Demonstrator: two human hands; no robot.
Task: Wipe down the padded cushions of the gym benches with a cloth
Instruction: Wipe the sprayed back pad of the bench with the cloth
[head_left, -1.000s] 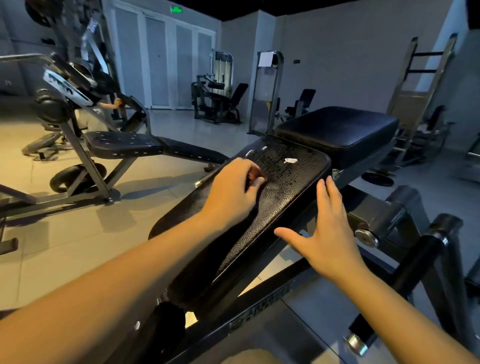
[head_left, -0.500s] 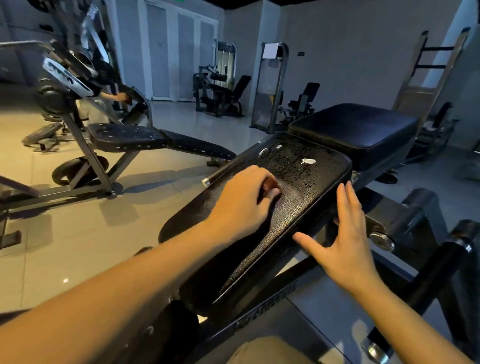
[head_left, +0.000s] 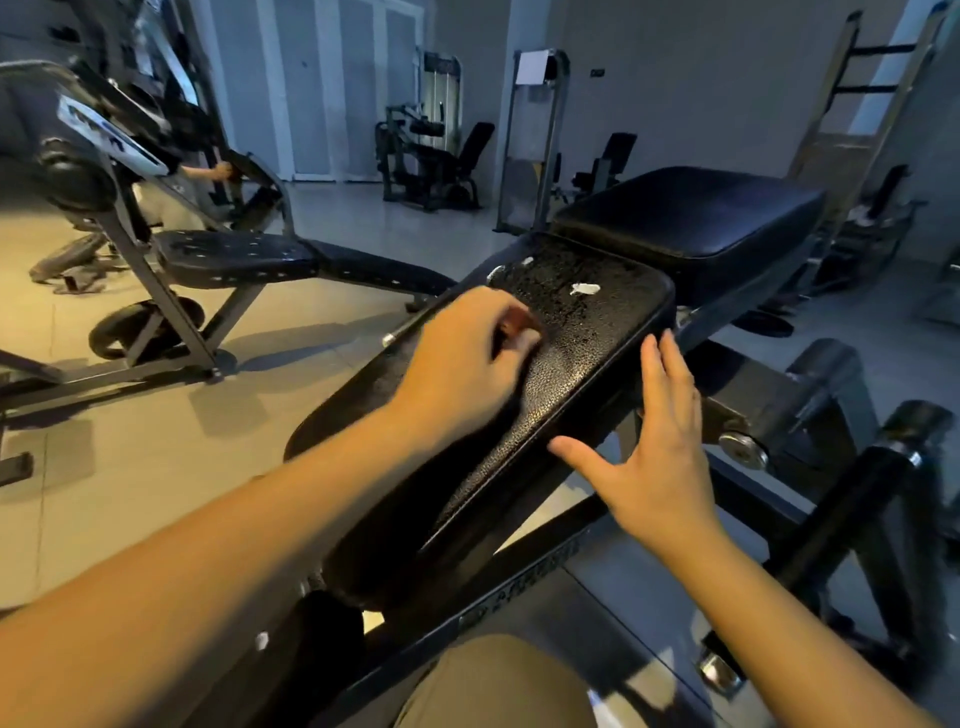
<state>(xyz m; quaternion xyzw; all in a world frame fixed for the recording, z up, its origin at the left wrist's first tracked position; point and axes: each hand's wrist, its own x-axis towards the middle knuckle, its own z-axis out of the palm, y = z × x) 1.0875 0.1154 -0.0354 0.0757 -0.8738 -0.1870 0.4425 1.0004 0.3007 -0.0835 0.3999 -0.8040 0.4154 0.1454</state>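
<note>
A long black padded bench cushion (head_left: 587, 338) slopes away from me, its far part speckled with wet drops and a small white scrap (head_left: 584, 289). My left hand (head_left: 467, 353) lies on the cushion with fingers curled round a small reddish-brown cloth (head_left: 514, 326), mostly hidden under the fingers. My right hand (head_left: 654, 457) rests flat with straight fingers against the cushion's right edge. A second thick black seat pad (head_left: 691, 213) sits just beyond the cushion.
Another black bench (head_left: 249, 257) on a metal frame stands to the left on the tiled floor. Black steel frame parts and a roller (head_left: 826, 384) crowd the right. More machines stand at the back wall. Another person's arm (head_left: 208, 171) shows behind the left rack.
My left hand with the cloth has slid a little farther up the cushion. My right hand has moved forward along the right edge. The view has shifted slightly closer.
</note>
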